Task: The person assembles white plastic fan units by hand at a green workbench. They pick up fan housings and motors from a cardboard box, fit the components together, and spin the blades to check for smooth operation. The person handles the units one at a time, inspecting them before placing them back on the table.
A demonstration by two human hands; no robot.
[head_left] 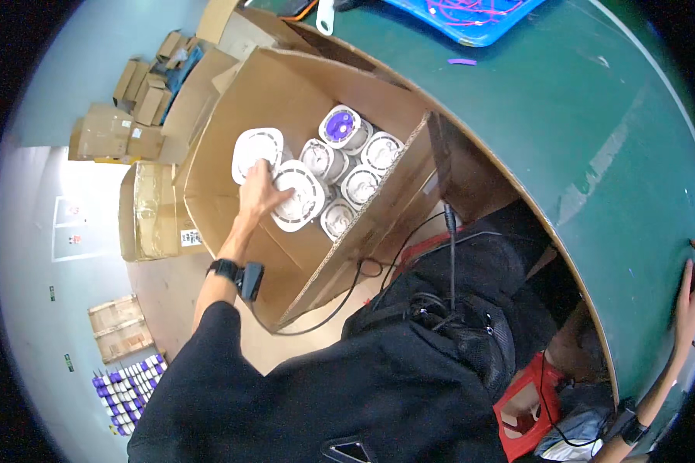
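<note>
I see the green counter [594, 116] curving across the right of the head view, with a blue tray [471, 19] of pink bits at its far edge. Against the counter's near side stands a big open cardboard box [224, 131], flaps up, tilted toward me. Inside it lie round white spools [361, 185], packed close and touching one another toward the box's right wall; one of them shows a purple face [340, 126]. My left hand [259, 191] reaches down into the box, a black band with a small device at its wrist and a cable trailing back toward me. The fingers [264, 171] are spread and pressed flat on the top of a white spool lid [297, 194], which lies at the left of the packed group, just beside a second flat white disc [256, 150] higher up; the palm covers the gap between the two, so I cannot tell whether the fingers actually grip the lid or only rest on it. My right hand [691, 297] is far off at the right rim, laid flat with fingers loose against the counter's edge. On the floor to the left sit smaller cardboard boxes [143, 100], a taped carton [150, 210], and a batch of small purple-capped pieces [127, 386].
</note>
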